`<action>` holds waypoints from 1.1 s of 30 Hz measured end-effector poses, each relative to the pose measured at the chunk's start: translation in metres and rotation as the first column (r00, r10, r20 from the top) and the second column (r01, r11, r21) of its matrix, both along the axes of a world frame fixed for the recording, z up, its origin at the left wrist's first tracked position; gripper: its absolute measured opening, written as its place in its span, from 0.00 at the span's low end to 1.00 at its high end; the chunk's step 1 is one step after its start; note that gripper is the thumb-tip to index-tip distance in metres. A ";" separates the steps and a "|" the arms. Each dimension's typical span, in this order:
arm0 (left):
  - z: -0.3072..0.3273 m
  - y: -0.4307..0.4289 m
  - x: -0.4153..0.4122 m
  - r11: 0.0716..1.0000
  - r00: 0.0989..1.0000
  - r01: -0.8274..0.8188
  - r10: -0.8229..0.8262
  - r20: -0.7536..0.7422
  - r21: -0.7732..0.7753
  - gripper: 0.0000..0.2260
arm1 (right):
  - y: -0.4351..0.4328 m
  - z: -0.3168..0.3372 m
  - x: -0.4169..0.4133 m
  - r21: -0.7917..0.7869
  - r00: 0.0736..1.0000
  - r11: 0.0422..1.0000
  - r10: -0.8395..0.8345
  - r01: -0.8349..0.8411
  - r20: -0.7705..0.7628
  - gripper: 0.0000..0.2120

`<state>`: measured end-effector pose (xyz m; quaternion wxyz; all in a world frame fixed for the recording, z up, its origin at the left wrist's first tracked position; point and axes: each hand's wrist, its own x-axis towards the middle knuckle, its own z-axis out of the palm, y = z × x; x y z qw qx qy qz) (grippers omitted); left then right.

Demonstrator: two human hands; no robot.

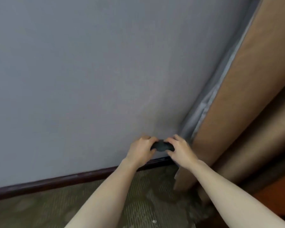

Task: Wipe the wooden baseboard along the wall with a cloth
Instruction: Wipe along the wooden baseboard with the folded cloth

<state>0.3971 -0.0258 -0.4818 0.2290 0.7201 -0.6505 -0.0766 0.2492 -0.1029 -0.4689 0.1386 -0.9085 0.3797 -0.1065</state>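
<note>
One dark cloth [161, 146], bunched into a small wad, sits between my two hands, and it is not on the wood; I hold it up in front of the grey wall [89, 79], above the baseboard [56, 181] and close to the room's right-hand corner; whether it touches the wall I cannot tell. My left hand [141, 149] has its fingers curled over the wad's left end with the thumb under it; my right hand [179, 149] pinches the right end the same way, so both are closed round the cloth and neither is free. The baseboard is a dark, reddish-brown strip at the foot of the wall, running from the lower left edge of view along the far edge of the carpet [105, 203], passing behind my left wrist and ending near the corner under my right hand. As I judge it, I am gathering or folding the cloth into shape, with no stroke in hand; the wiping itself looks to lie ahead of me. Nothing on the strip tells me that any stretch has been cleaned, since the view is blurred and the wood shows no plain streak or dust line; I take the whole visible run, corner to left edge, as left to do. Just right of my right hand a brown curtain [237, 112] hangs to the floor, its grey lining [204, 111] against the wall; it may cover the last bit of baseboard in the corner.
</note>
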 end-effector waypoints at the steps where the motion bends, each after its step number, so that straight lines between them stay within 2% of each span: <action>1: -0.015 -0.002 0.000 1.000 1.000 0.000 0.000 0.007 0.001 0.15 | -0.002 -0.015 0.000 -0.001 1.000 1.000 -0.001 0.001 -0.001 0.18; 5: -0.065 -0.010 -0.006 1.000 0.999 0.031 -0.031 0.043 0.003 0.14 | -0.008 -0.070 -0.006 -0.011 1.000 1.000 -0.015 0.015 0.016 0.18; 12: -0.107 -0.010 -0.016 0.999 0.998 -0.019 0.018 0.054 0.025 0.15 | -0.013 -0.110 -0.011 0.019 1.000 1.000 0.017 -0.017 0.017 0.17; 20: -0.155 -0.028 -0.020 0.994 0.997 -0.054 0.060 0.058 -0.094 0.17 | -0.044 -0.147 -0.008 -0.010 0.999 0.999 0.047 -0.046 0.014 0.17; 27: -0.209 -0.051 -0.021 0.981 0.983 0.028 0.007 0.182 -0.191 0.16 | -0.075 -0.202 -0.011 -0.014 0.997 0.999 0.041 -0.040 0.063 0.14; 33: -0.243 -0.066 -0.028 0.981 0.983 0.031 0.005 0.184 -0.191 0.20 | -0.093 -0.240 -0.016 0.011 0.998 1.000 0.025 -0.026 0.059 0.15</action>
